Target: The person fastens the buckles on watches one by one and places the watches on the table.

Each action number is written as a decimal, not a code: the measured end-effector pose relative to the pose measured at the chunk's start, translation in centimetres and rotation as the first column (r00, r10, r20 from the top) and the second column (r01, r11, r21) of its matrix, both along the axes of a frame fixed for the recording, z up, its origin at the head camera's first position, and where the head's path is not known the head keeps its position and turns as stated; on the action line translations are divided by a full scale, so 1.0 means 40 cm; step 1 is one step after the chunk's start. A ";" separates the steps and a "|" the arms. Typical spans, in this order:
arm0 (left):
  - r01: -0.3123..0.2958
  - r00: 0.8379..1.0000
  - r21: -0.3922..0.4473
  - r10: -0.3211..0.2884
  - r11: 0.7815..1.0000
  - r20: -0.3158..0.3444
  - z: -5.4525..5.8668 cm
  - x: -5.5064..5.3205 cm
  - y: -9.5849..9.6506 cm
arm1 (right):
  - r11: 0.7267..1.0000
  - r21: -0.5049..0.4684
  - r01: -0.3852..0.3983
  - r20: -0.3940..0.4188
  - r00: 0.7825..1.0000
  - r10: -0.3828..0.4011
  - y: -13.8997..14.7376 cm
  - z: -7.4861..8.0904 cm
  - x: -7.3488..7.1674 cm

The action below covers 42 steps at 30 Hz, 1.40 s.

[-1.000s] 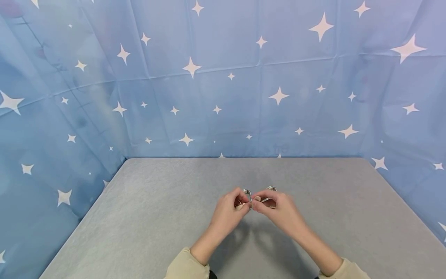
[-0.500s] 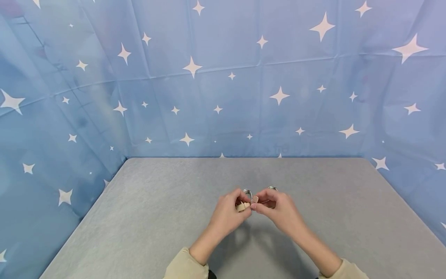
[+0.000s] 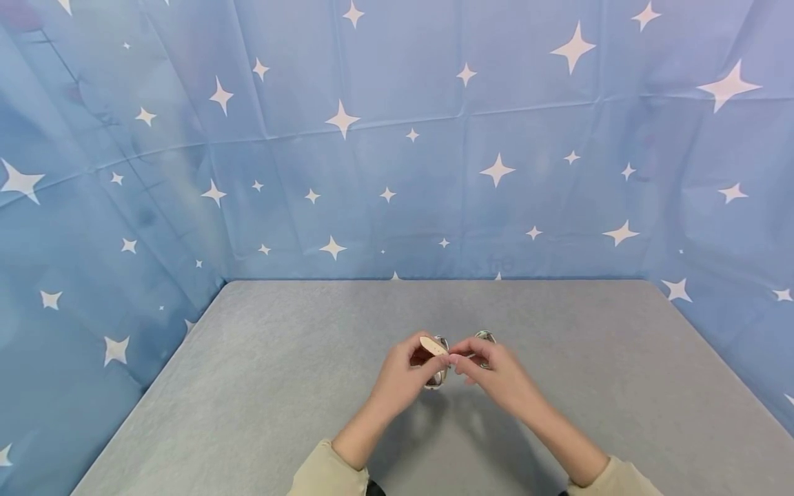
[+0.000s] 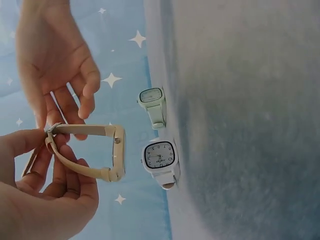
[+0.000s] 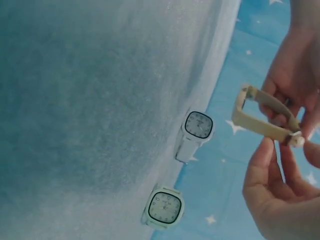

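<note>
A beige wristwatch (image 4: 118,155) is held up between both hands, its strap bent into a loop. My left hand (image 3: 397,379) pinches the strap beside the metal buckle (image 4: 52,129). One pointed strap end (image 3: 433,346) sticks up over the left thumb in the head view. From the other side my right hand (image 3: 505,379) pinches the strap near the buckle, with thumb and forefinger meeting the left thumb tip. Seen from the right wrist, the case stands away from the fingers, its dial turned aside.
Beyond the hands, a white watch (image 4: 160,156) and a pale green watch (image 4: 151,96) stand on the grey table (image 3: 298,358), dials facing the hands. A blue curtain (image 3: 397,172) with white stars rises behind and at both sides.
The strap's loose end has swung up from between the left fingers and now points up and left over the thumb. The hands stay almost in place; more of the watch behind the left hand shows.
</note>
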<state>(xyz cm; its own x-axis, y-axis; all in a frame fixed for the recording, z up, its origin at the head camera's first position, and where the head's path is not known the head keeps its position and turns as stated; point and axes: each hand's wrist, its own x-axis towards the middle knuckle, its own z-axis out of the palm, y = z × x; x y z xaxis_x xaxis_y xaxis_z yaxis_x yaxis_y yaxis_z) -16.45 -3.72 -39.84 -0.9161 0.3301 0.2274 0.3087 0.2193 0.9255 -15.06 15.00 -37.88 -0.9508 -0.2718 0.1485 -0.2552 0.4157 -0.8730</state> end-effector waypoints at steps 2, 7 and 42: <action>0.027 0.999 0.067 -0.030 0.997 0.044 -0.001 -0.002 -0.001 | 0.999 -0.025 -0.034 0.031 0.999 0.035 0.004 -0.002 -0.004; 0.067 0.992 0.137 -0.081 0.988 0.100 -0.001 -0.006 -0.005 | 0.994 -0.079 -0.074 0.124 0.989 0.084 0.013 -0.003 -0.011; 0.155 0.971 0.245 -0.193 0.957 0.139 -0.006 -0.015 -0.033 | 0.935 -0.355 0.013 0.391 0.910 0.136 0.028 0.033 -0.004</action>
<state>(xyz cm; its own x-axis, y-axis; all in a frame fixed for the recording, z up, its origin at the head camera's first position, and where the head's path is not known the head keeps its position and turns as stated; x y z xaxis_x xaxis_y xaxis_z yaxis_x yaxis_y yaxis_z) -17.05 -5.06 -40.06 -0.8797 0.4435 0.1717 0.1668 -0.0504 0.9847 -15.23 16.11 -36.57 -0.9304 -0.3347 -0.1495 0.1346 0.0675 -0.9886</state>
